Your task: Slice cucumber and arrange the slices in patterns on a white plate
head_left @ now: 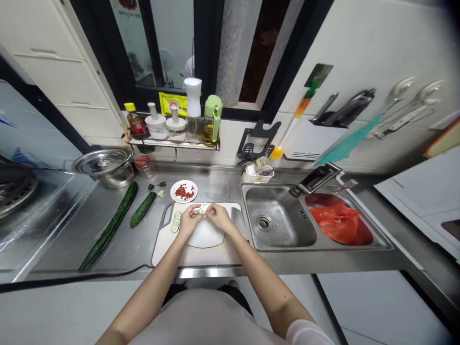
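Both my hands are raised over a white plate (pixel 205 238) that sits on the cutting board (pixel 163 251). Between my fingertips is a small pale cucumber slice (pixel 201 210). My left hand (pixel 189 219) pinches it from the left, and my right hand (pixel 218 216) closes on it from the other side. To the left of my left hand, several cucumber slices (pixel 176 222) overlap in a row on the board. Behind the board stands a small white plate (pixel 174 197) with chopped red pieces (pixel 184 192).
A long cucumber (pixel 109 232) and a shorter cut cucumber (pixel 143 210) lie left of the board, near cucumber scraps (pixel 160 193). A lidded steel pot (pixel 117 175) stands behind them. To the right is a sink (pixel 287 242) holding a red plastic bag (pixel 338 223). Seasoning bottles fill a wall shelf (pixel 165 143).
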A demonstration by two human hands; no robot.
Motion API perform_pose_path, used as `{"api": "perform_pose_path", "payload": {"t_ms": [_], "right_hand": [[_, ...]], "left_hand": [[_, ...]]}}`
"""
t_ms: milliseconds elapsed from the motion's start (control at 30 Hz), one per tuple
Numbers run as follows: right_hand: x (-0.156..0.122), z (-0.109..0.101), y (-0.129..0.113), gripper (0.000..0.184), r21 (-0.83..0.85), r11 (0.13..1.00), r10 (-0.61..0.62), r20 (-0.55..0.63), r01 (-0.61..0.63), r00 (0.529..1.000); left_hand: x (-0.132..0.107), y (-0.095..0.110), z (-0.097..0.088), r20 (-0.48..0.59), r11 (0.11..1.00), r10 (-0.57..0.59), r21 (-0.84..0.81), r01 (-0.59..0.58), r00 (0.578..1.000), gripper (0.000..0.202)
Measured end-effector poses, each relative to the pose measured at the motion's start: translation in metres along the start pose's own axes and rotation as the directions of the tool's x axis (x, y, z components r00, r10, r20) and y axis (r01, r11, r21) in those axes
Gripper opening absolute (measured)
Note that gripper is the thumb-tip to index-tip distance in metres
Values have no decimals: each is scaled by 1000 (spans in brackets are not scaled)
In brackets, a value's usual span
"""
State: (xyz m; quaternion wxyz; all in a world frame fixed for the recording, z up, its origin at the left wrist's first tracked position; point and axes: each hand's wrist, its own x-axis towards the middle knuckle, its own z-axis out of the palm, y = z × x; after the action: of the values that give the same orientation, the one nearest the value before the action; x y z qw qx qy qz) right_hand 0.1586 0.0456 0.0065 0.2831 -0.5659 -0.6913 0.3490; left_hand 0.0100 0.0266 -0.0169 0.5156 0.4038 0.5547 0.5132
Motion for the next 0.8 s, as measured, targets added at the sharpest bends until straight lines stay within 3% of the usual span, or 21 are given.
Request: {"api": "perform_pose_path", "payload": {"t_ms": [167, 400, 633, 800], "right_hand": [[7, 5, 12, 6, -138, 990, 25, 47, -18, 999], [20, 8, 18, 12, -310, 951, 58, 113, -20, 992], [34, 13, 21, 18, -495, 869, 90, 171, 7, 981], [39, 17, 25, 21, -528, 848, 80, 190, 33, 978]], "left_hand": [[12, -22, -1, -74, 978, -14, 205, 29, 997, 26], [25, -27, 0, -122, 790, -43, 604, 109, 992, 15], [36, -20, 7, -120, 680, -83, 719, 144, 989, 12], [41, -22, 10, -100, 643, -90, 754, 134, 991, 11]]}}
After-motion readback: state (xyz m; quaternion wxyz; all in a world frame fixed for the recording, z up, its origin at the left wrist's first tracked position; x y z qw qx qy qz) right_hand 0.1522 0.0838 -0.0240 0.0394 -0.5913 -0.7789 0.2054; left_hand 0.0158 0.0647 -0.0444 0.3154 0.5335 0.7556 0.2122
